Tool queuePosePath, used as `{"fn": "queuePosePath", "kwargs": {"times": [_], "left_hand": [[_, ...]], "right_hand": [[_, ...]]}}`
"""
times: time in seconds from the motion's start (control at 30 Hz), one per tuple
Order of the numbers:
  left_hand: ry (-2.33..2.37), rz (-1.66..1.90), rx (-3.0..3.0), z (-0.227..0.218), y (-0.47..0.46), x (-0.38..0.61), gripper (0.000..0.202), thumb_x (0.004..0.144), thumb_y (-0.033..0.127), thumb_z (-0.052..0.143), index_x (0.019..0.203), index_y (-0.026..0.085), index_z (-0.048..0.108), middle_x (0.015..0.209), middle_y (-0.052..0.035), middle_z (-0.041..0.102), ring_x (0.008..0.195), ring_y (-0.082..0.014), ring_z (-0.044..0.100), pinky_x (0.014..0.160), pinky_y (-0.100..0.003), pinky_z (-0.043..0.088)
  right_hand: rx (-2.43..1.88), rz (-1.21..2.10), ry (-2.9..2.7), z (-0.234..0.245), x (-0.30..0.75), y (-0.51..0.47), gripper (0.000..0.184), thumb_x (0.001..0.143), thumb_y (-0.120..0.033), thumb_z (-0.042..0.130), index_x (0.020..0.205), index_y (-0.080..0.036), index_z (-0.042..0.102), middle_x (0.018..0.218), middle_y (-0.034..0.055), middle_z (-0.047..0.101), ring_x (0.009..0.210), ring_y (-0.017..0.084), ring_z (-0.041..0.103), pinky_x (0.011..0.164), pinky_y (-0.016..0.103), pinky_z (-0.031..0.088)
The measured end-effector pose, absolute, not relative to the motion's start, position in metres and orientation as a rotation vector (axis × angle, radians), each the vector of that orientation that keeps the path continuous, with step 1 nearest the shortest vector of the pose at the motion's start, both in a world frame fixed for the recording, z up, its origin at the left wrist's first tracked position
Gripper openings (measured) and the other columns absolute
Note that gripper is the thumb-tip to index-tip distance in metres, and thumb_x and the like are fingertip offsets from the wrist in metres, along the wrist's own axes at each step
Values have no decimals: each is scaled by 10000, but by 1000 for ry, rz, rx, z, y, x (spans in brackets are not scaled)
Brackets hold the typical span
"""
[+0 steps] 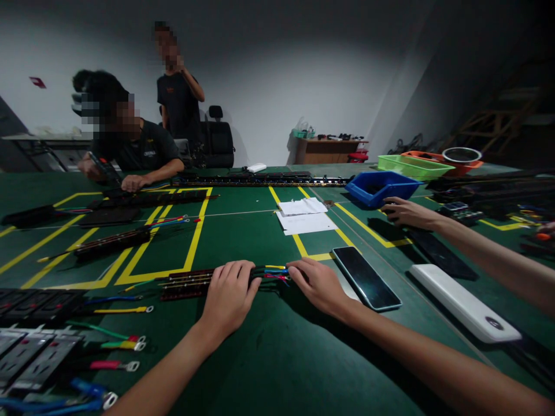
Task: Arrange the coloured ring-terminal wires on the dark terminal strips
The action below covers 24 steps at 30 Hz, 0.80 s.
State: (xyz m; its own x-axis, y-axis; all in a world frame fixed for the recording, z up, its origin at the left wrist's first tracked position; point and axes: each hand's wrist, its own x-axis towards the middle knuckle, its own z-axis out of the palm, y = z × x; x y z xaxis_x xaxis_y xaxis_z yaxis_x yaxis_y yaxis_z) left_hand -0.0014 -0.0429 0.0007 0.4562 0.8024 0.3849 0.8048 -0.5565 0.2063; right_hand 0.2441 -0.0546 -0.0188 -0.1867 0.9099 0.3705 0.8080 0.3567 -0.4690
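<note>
My left hand [229, 294] lies over a dark strip with brass-coloured bars [184, 284], its fingers wrapped across the right end. Coloured wires [271, 271], among them yellow, blue and red, run out of that end. At their tips my right hand [314, 283] is closed, thumb and fingers pinching the wire ends; the exact contact is partly hidden. A green-yellow wire [141, 285] sticks out of the strip's left side. Right of my right hand lies a phone [366, 277], face up on the green table [260, 352].
Another person's hand [401, 212] reaches from the right beside a blue bin [381, 188]. A white power bank [463, 301] lies nearer. Socket strips with ring-terminal wires [39, 323] fill the left front. Papers [306, 216] lie mid-table. Across it, a person [143, 150] handles a tool.
</note>
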Motion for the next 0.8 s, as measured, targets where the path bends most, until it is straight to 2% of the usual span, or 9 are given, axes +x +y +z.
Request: {"fn": "queuePosePath", "kwargs": {"times": [0.13,0.3,0.37,0.5,0.6,0.8], "left_hand": [[-1491,-690,-2684,0,-42,-2,314,1042,371,427,1208,191,624,1214,-111,689,1147,-291,614,982,-501,463],[-1491,-694,-2670,0,-43,-1,296,1036,359,442,1196,190,624,1208,-114,690,1140,-293,616,972,-499,468],[-1482,-699,-2662,0,-43,-1,288,1033,355,446,1187,190,625,1200,-117,693,1136,-293,618,964,-493,472],[-1481,-698,-2667,0,-43,-1,292,1035,354,439,1196,191,620,1201,-116,692,1140,-289,613,969,-492,469],[-1488,-702,-2673,0,-43,-1,294,1036,360,436,1195,195,620,1203,-112,690,1137,-289,613,974,-499,467],[-1491,-695,-2685,0,-43,-2,289,1038,356,441,1198,193,617,1213,-111,685,1142,-289,609,974,-496,464]], "right_hand": [[-1405,184,-1897,-17,246,-57,308,1033,-380,456,1056,-199,704,879,63,697,740,188,628,681,305,457],[-1320,145,-2042,-18,247,-59,386,1033,-354,466,798,-211,737,720,47,646,664,172,596,641,300,422],[-1320,159,-2045,-20,246,-59,339,1022,-341,490,827,-215,736,748,46,666,680,172,609,648,298,430],[-1353,155,-1935,-23,246,-56,198,982,-354,564,1003,-211,700,799,37,655,679,171,595,642,295,439],[-1427,184,-1968,-24,245,-54,215,930,-351,649,1110,-234,652,828,16,635,674,168,575,628,290,423],[-1447,181,-1943,-24,244,-55,236,907,-351,683,1097,-216,645,851,19,621,677,168,572,618,287,405]]}}
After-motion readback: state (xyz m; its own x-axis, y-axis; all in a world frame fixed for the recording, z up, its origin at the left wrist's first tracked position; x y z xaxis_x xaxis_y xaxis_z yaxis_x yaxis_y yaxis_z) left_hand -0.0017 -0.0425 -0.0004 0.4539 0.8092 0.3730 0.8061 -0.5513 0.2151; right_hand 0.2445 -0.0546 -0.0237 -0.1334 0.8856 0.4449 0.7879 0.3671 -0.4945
